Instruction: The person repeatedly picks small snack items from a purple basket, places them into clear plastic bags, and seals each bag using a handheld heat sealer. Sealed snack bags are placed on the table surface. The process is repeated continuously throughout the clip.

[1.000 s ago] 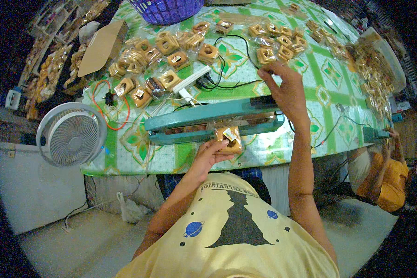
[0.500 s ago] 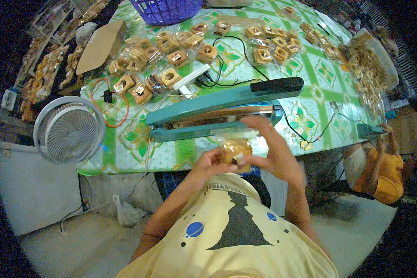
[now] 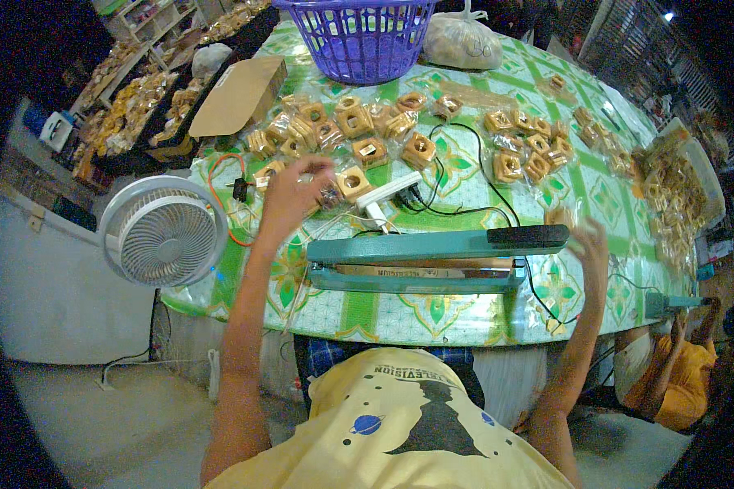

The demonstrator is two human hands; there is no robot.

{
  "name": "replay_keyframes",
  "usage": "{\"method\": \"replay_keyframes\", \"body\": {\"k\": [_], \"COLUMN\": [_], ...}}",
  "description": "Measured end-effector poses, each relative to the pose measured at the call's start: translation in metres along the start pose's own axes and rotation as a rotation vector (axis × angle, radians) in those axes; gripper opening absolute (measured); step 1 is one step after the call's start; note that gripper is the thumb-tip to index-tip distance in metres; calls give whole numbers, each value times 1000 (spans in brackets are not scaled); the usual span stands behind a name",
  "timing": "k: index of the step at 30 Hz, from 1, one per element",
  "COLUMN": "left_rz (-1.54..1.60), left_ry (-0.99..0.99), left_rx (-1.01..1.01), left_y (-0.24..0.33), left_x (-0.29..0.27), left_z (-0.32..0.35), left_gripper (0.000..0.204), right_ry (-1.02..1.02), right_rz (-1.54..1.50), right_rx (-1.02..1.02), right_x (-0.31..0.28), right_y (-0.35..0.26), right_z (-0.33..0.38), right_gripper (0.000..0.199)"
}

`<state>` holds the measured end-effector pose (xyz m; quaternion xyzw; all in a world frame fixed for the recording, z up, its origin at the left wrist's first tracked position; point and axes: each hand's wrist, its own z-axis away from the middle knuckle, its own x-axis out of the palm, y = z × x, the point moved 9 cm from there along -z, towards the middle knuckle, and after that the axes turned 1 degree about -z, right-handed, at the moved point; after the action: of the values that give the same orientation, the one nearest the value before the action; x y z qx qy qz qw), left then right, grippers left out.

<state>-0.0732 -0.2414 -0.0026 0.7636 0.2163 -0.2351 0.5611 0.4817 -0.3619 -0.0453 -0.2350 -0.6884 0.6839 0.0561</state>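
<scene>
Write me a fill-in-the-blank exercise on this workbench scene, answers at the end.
1. The round fan stands on the person's ____ side of the teal sealer.
2. The right hand is near the sealer's handle, which is coloured ____.
3. The left hand is near wrapped pieces; the power strip beside them is ____.
4. The plastic basket is ____.

Missing words: left; black; white; purple.

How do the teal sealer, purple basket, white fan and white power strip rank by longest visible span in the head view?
1. Teal sealer
2. Purple basket, cropped by the top edge
3. White fan
4. White power strip
</scene>
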Motion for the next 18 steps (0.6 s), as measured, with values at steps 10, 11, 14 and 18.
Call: {"method": "replay_keyframes", "body": {"k": [10,11,14,18], "left_rz": [-492,-574,-565,-343], "left_ry": [-407,-362,-232,134], "left_rx": [443,538,447,391], "left_y": [-35,-26,-18,21], "left_x": [65,66,56,1], "left_z": [-12,-5,-12,-26], "left_gripper": [40,41,20,7], "right_ry": [93,118,150,202], "right_rz": [21,19,-34,7], "right_rx": [-162,-133,-166,-263], "right_x": [26,23,20,26], "right_y": [-61,-59,-71,-120], "right_z": [29,36,53,73], "right_gripper": [38,37,35,26]}}
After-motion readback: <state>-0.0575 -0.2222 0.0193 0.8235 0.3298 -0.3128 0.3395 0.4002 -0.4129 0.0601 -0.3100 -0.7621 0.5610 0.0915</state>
